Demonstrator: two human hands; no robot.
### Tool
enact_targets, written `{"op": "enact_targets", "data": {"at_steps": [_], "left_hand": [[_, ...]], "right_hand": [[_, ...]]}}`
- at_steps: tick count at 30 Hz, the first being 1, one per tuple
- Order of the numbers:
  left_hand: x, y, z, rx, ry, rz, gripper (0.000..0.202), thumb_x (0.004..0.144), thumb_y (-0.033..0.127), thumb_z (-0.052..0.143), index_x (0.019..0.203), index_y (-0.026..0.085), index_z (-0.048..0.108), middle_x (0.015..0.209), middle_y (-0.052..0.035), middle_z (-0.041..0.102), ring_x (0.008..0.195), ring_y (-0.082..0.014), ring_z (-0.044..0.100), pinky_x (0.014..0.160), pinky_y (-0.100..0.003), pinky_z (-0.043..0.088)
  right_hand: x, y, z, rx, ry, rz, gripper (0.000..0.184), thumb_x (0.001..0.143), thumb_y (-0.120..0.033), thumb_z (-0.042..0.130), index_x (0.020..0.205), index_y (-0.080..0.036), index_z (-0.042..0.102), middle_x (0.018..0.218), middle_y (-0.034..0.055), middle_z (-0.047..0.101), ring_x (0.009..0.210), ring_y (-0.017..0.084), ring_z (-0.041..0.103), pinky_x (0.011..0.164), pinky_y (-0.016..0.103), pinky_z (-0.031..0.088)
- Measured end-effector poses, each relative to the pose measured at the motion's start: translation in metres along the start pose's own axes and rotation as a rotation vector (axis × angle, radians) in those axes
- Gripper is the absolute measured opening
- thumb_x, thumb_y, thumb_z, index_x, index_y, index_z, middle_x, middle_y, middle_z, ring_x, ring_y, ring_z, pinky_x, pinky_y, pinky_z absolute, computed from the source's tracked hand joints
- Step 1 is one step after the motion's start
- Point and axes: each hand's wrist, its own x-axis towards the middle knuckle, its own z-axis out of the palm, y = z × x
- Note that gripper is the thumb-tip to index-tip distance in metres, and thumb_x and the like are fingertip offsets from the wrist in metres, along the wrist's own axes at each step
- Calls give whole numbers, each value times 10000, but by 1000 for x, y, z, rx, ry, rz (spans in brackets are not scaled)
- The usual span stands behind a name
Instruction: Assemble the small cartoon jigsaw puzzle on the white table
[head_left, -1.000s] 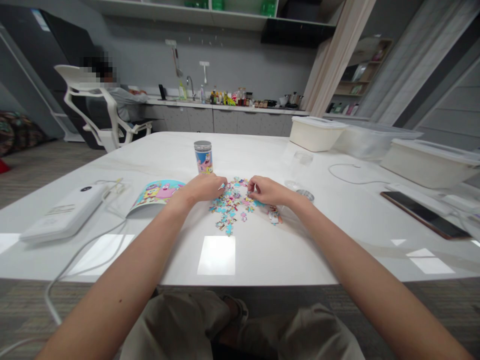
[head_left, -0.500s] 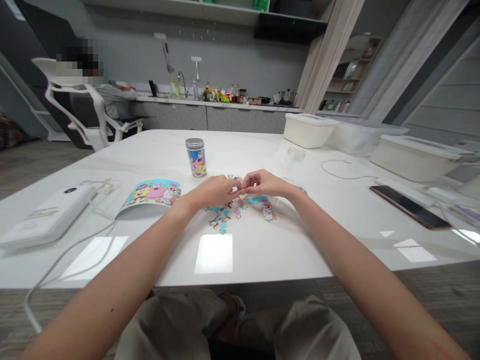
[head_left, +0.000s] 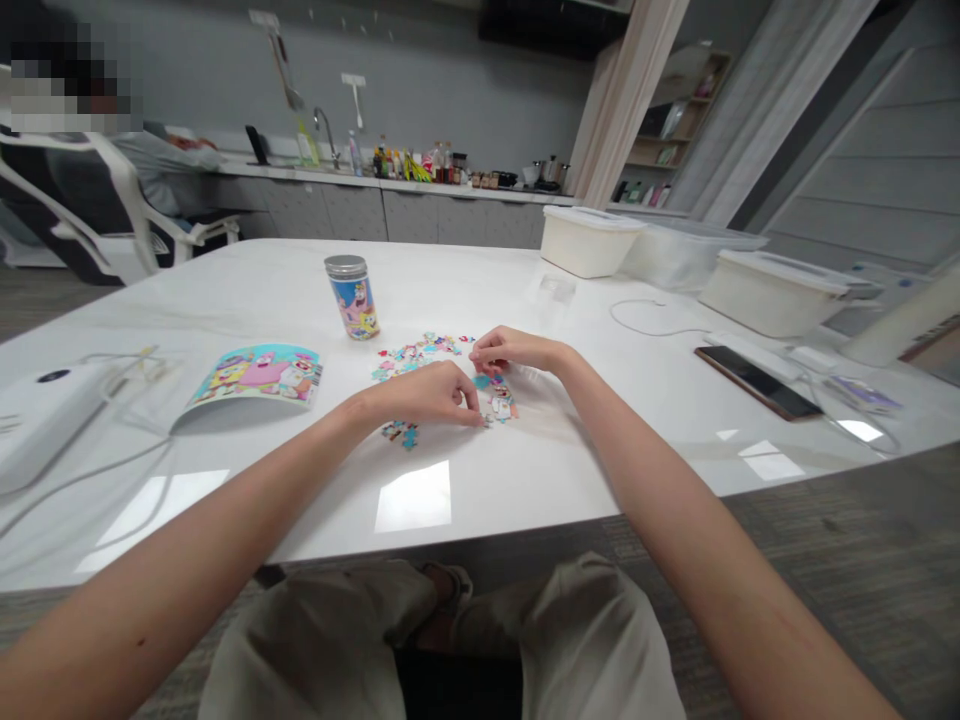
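Colourful jigsaw puzzle pieces (head_left: 439,345) lie scattered on the white table around my hands. My left hand (head_left: 439,392) is closed in a pinch, its fingertips at the tabletop on a small puzzle piece (head_left: 487,422). Just beside it is a joined cluster of pieces (head_left: 502,402). My right hand (head_left: 514,348) hovers farther back with thumb and fingers bent together; whatever lies between them is too small to make out. Left of my left hand rests the curved picture sheet (head_left: 259,375) with cartoon figures. Behind the pieces stands a cartoon-printed jar (head_left: 355,300) with a metal lid.
A white device (head_left: 52,420) with cables lies at the left. On the right are a phone (head_left: 757,382), a white cable (head_left: 652,325) and lidded storage boxes (head_left: 589,243). A small clear container (head_left: 556,289) stands farther back. Someone (head_left: 161,170) sits on a chair at far left.
My hands were together over the pieces and are now apart. The left has come down nearer to me beside the cluster. The view has turned right.
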Motion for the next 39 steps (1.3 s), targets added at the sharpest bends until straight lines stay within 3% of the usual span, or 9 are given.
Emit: {"op": "enact_targets", "data": {"at_steps": [11, 22, 27, 31, 34, 36, 39], "left_hand": [[-3, 8, 5, 119, 1, 115, 271, 815, 438, 599, 830, 200, 726, 505, 55, 483, 499, -88, 430, 565, -219, 332], [-4, 10, 15, 263, 113, 218, 231, 867, 370, 574, 960, 213, 717, 517, 48, 508, 515, -93, 474, 598, -223, 346], [-5, 10, 14, 248, 61, 299, 217, 868, 328, 577, 955, 249, 759, 528, 35, 569, 479, -79, 463, 575, -220, 344], [-4, 12, 16, 232, 52, 315, 227, 869, 290, 566, 966, 268, 770, 630, 8, 684, 499, -80, 507, 576, -218, 359], [-4, 13, 17, 222, 56, 330, 231, 863, 256, 562, 960, 270, 771, 687, -1, 722, 523, -81, 540, 586, -215, 376], [-3, 12, 18, 216, 68, 339, 229, 853, 237, 563, 946, 270, 770, 712, 1, 733, 532, -78, 552, 590, -210, 384], [-2, 10, 20, 211, 82, 355, 216, 843, 234, 570, 925, 258, 768, 681, 6, 720, 520, -76, 549, 571, -208, 378]], "right_hand": [[3, 4, -1, -6, -29, -18, 308, 857, -323, 551, 600, -154, 537, 560, -15, 505, 529, 77, 385, 527, 235, 304], [3, 4, 0, -5, -49, -2, 300, 861, -278, 554, 588, -163, 504, 574, -18, 485, 536, 80, 368, 538, 243, 292], [4, 4, 0, -11, -38, 13, 287, 864, -269, 534, 601, -156, 515, 573, -18, 484, 532, 80, 364, 537, 244, 284], [1, 2, 3, -9, 31, 28, 230, 852, -266, 532, 654, -151, 552, 599, -15, 502, 550, 88, 405, 540, 242, 309], [-14, -1, 9, -153, 74, 64, 109, 815, -225, 572, 767, -143, 625, 698, 13, 578, 626, 110, 480, 591, 248, 371], [-28, 0, 16, -274, 88, 21, 113, 806, -204, 588, 879, -155, 659, 831, 37, 623, 713, 129, 526, 664, 264, 419], [-48, 5, 26, -333, 237, -81, 162, 825, -224, 588, 954, -177, 673, 966, 57, 600, 756, 133, 536, 705, 280, 451]]}}
